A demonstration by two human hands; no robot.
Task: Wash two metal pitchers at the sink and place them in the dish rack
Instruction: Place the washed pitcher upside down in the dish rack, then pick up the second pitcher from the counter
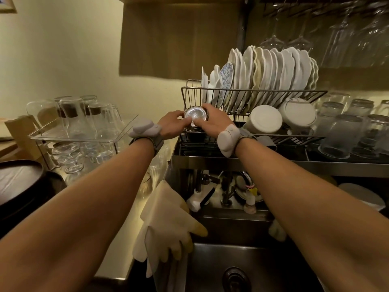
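A metal pitcher (194,114) lies with its shiny round base turned toward me at the left end of the dish rack's lower tier (294,140). My left hand (173,125) grips it from the left, and my right hand (212,120) curls round it from the right and above. Both arms reach forward over the sink (242,264). Only one pitcher shows; most of its body is hidden behind my fingers.
White plates (265,70) fill the rack's upper tier, white bowls (265,120) and upturned glasses (339,133) the lower. A clear tray of glasses (77,125) stands left. Pale rubber gloves (168,226) hang over the sink edge. The faucet (227,192) sits below the rack. Wine glasses (273,39) hang overhead.
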